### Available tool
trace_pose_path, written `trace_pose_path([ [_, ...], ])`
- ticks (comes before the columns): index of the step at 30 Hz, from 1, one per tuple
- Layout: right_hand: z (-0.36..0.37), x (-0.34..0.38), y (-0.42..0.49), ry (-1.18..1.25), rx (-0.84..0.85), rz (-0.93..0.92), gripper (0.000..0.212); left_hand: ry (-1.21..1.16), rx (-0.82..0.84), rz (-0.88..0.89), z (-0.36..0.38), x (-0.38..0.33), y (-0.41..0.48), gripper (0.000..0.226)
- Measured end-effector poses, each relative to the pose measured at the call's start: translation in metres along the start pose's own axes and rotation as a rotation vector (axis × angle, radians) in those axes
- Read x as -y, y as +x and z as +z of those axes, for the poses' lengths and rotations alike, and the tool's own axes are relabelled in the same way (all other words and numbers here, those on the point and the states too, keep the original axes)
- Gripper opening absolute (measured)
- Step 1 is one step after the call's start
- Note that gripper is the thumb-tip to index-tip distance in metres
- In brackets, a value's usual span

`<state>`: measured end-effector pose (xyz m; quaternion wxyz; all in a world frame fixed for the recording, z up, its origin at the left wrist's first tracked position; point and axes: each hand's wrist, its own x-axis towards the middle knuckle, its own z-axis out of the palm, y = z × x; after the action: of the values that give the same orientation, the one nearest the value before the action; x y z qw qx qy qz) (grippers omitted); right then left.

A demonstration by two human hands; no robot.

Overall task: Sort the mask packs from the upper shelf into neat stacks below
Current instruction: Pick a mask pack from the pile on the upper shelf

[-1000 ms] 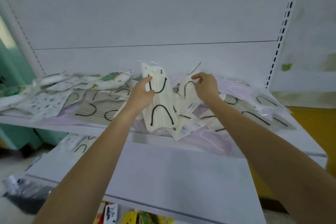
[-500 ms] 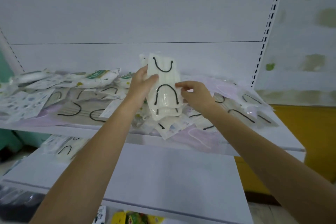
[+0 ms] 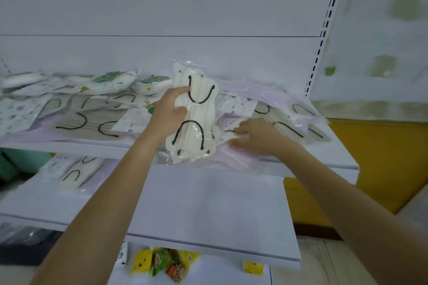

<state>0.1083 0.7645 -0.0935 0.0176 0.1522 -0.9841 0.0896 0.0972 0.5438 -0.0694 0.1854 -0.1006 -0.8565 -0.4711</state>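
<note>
Since the earlier frame the right hand (image 3: 254, 137) has left the held bundle and dropped onto the pile on the upper shelf (image 3: 333, 157). Below that shelf's left end lies a small stack (image 3: 76, 171). The left hand (image 3: 168, 114), fingers curled, grips the gathered mask packs (image 3: 196, 120) upright above the shelf's front edge, probably to free the right hand. The right fingers lie together on a loose pack (image 3: 225, 136); whether they pinch it cannot be told.
</note>
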Motion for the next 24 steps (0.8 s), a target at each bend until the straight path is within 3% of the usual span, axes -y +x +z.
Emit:
trace_pose_path([
  [6, -0.005, 0.01, -0.014, 0.047, -0.007, 0.019, 0.044, 0.007, 0.042, -0.039, -0.005, -0.004, -0.009, 0.055],
  [10, -0.01, 0.025, -0.028, 0.143, 0.047, 0.026, 0.03, 0.021, 0.082, -0.049, -0.017, -0.007, -0.023, 0.054],
  [15, -0.013, 0.046, -0.048, 0.144, 0.126, 0.064, 0.043, 0.003, 0.125, -0.066, -0.03, -0.009, -0.051, 0.054],
  [19, -0.004, 0.057, -0.07, 0.101, 0.056, 0.111, 0.052, -0.031, 0.16, -0.06, -0.035, -0.007, -0.079, 0.053],
  [24, 0.015, 0.069, -0.107, 0.076, -0.171, 0.121, 0.037, -0.088, 0.194, -0.085, -0.032, 0.001, -0.112, 0.052],
])
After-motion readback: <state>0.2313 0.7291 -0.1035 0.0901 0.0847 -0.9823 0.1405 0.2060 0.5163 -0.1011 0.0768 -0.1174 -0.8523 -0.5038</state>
